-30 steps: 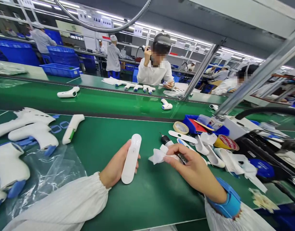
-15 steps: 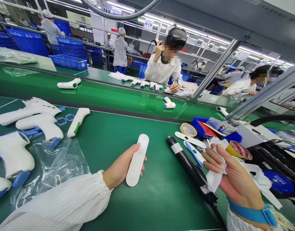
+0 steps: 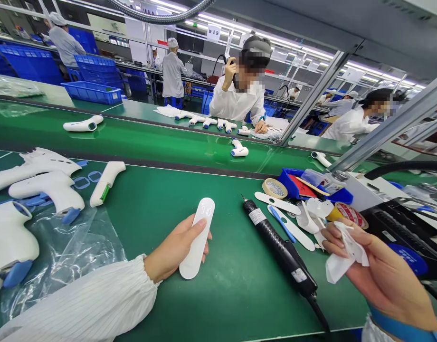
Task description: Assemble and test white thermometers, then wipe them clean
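Observation:
My left hand is wrapped round a slim white handheld device with rounded ends, its thumb pressing on the front. Lit digits show near the device's top end. At the right, my right hand is closed on a crumpled white wipe, whose loose ends stick out between the fingers. A black electric screwdriver lies on the green bench between my hands. Beside it are white strip-shaped covers and a blue strip.
White gun-shaped housings and a clear plastic bag lie at the left. A blue tray and tape roll stand at the right. Beyond runs a green conveyor carrying white devices; a co-worker sits across it.
My right hand has moved right and down, away from the white covers, still with the wipe. My left thumb has shifted down on the device, and digits now show on it.

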Tool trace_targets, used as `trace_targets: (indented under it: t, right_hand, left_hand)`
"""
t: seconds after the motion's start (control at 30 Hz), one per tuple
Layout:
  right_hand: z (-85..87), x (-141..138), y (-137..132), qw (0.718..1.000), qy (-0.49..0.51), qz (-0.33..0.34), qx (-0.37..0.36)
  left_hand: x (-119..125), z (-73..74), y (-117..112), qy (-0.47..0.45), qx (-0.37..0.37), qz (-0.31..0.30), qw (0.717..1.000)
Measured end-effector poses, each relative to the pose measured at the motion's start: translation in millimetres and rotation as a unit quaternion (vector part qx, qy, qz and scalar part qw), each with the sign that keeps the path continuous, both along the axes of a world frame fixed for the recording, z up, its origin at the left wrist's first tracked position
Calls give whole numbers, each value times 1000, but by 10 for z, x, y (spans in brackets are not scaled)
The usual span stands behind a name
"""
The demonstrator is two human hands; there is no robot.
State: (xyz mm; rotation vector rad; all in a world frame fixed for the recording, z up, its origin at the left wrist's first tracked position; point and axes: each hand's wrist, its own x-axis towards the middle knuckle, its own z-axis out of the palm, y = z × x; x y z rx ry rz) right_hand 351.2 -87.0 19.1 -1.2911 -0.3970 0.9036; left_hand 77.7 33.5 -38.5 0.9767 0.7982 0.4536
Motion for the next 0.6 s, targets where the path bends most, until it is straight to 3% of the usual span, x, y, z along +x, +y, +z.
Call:
trace_targets:
  t: [0.17,0.27,0.37,0.6]
  right_hand:
    - [15,299,18,996,-63,-59,-6]
    - [45,645,102,981,-182,-69,-16]
    - [95,1097,264,935,-332,-108,-71]
    - [148,2035,795,842,-471,-187,-184]
  left_hand:
    - [0,12,-15,43,-12,-4,999]
    - [-3,-1,-13,70,-29,-11,997]
    - [4,-23,-1,82,-42,-3,996]
    - [52,-75,0,108,-57,21,992]
